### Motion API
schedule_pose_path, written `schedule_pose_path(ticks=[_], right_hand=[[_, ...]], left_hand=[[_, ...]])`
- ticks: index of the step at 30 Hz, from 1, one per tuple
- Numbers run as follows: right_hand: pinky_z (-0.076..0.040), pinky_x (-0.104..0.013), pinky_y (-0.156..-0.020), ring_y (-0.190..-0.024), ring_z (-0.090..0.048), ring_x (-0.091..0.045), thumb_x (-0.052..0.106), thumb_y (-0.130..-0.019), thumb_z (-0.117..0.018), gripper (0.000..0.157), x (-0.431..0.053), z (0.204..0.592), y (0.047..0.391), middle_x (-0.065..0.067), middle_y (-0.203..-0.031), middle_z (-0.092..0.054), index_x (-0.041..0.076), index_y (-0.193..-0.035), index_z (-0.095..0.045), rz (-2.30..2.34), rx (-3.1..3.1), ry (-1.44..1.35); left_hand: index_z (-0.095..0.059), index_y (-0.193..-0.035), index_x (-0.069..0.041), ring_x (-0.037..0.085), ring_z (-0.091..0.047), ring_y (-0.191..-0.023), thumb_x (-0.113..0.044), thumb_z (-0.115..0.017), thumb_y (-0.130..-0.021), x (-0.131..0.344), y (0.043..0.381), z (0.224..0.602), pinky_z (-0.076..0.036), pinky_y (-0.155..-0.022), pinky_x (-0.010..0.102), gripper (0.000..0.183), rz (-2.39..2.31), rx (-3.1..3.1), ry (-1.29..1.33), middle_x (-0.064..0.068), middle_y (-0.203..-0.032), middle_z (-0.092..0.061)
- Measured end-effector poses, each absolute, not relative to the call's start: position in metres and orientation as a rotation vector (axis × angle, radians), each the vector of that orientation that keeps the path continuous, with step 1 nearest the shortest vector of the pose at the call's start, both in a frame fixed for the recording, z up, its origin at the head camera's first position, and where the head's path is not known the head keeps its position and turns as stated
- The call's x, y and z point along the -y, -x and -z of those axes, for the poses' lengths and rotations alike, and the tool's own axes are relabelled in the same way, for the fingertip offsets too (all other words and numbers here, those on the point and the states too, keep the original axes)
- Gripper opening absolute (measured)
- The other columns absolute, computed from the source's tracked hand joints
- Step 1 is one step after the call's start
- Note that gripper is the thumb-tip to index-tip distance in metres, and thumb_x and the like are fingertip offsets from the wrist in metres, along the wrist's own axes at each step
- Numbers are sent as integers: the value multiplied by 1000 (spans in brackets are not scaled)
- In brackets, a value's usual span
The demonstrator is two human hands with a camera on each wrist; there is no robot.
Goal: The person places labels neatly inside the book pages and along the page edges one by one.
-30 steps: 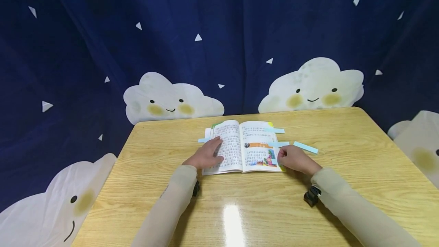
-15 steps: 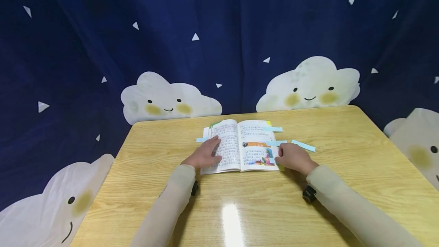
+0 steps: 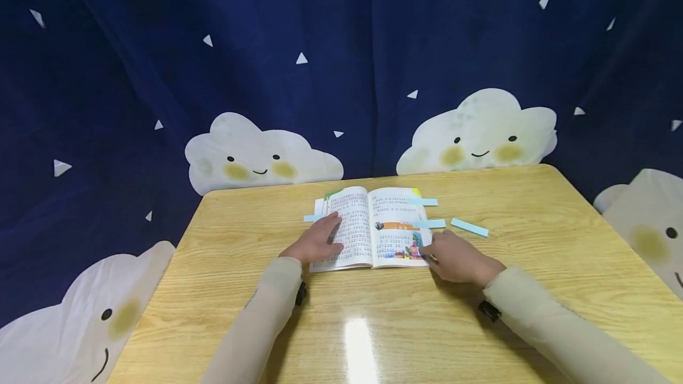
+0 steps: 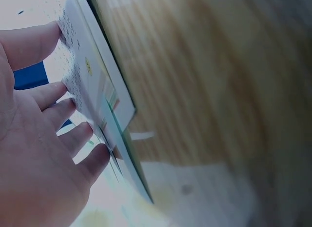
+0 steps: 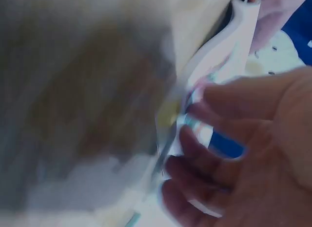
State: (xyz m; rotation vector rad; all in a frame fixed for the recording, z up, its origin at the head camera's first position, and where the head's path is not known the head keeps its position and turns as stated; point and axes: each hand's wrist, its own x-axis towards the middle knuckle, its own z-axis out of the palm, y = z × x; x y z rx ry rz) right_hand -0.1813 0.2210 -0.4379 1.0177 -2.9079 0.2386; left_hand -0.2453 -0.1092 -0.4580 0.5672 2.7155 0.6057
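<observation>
An open book [image 3: 354,215] with printed text lies on the table, a colourful picture low on its right page. My left hand [image 3: 313,243] rests on the left page with its fingers spread and relaxed; the left wrist view shows the palm [image 4: 44,134] beside the page edge. At the lower right corner of the right page is my right hand [image 3: 458,258], its thumb touching the page. In the right wrist view its bent fingers [image 5: 195,175] lie by the page edge; blur hides whether a page is pinched. Pale blue strips [image 3: 429,224] stick out from the book's sides.
A loose pale blue strip [image 3: 469,227] lies on the wooden table [image 3: 256,218] to the right of the book. Behind the table hangs a dark blue curtain [image 3: 341,64] with clouds. Black wrist straps [image 3: 490,311] sit below the sleeves.
My right hand has shifted lower along the right page's edge, and its thumb now reaches onto the page corner. A small blue piece near its fingertips no longer shows. The left hand stays put.
</observation>
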Motion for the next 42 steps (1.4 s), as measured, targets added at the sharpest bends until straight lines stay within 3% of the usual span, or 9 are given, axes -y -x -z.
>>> schedule_pose_path(ticks=[5, 10, 17, 23, 25, 28, 32, 37, 42], right_hand=[[-27, -28, -66, -59, -28, -11, 14, -97, -60, 29, -223, 437, 178, 2, -56, -46, 4, -122, -71, -214, 3004, -1049], [-29, -29, -69, -61, -30, -11, 14, -95, -63, 38, -226, 431, 172, 4, -61, -44, 4, -132, -64, -271, 3106, -1010], [-38, -33, -68, -64, -39, -13, 14, -93, -63, 31, -224, 427, 168, 1, -68, -49, 7, -124, -65, -267, 3080, -979], [-39, -34, -71, -66, -39, -13, 15, -95, -61, 38, -222, 431, 172, 0, -71, -55, 0, -130, -64, -303, 3217, -994], [-36, -31, -67, -65, -38, -13, 13, -94, -61, 30, -222, 432, 174, 0, -70, -55, 0, -121, -68, -320, 3198, -1003], [-29, -26, -60, -61, -33, -11, 10, -93, -61, 8, -219, 432, 178, 4, -63, -47, 7, -89, -67, -352, 3115, -1033], [-25, -23, -59, -59, -27, -8, 7, -93, -59, 22, -216, 431, 180, 7, -61, -37, 14, -72, -54, -460, 3083, -998], [-37, -28, -66, -66, -40, -9, 7, -90, -62, 8, -209, 426, 183, 2, -73, -56, 9, -88, -69, -515, 2985, -902], [-48, -34, -74, -81, -53, -17, 8, -87, -69, 21, -183, 425, 186, -9, -96, -63, 4, -108, -70, -406, 2816, -948]], left_hand=[[-25, -158, -9, 29, -17, -156, -31, -56, -99, 110, 245, 457, -19, -127, 45, 70, -609, -2729, -587, 8, -168, -17], [-27, -157, -8, 30, -19, -155, -31, -57, -98, 109, 246, 456, -20, -126, 46, 70, -613, -2728, -593, 9, -168, -18], [-27, -158, -9, 29, -18, -155, -31, -58, -98, 110, 244, 458, -20, -127, 45, 70, -643, -2717, -571, 8, -168, -18], [-24, -159, -10, 28, -16, -156, -34, -56, -99, 111, 245, 459, -18, -127, 44, 72, -635, -2690, -566, 6, -168, -16], [-23, -159, -10, 27, -15, -156, -35, -56, -99, 111, 246, 458, -18, -127, 44, 73, -629, -2691, -570, 6, -168, -16], [-23, -159, -9, 28, -16, -156, -35, -55, -99, 111, 247, 457, -19, -127, 45, 72, -621, -2700, -573, 7, -168, -17], [-23, -159, -9, 28, -16, -156, -34, -55, -99, 110, 245, 455, -19, -127, 44, 72, -627, -2692, -573, 7, -168, -16], [-24, -158, -7, 29, -16, -156, -33, -55, -99, 109, 245, 451, -18, -127, 44, 72, -663, -2695, -613, 9, -168, -16], [-24, -158, -7, 28, -16, -156, -34, -55, -99, 111, 245, 448, -19, -127, 44, 72, -654, -2715, -613, 8, -168, -16]])
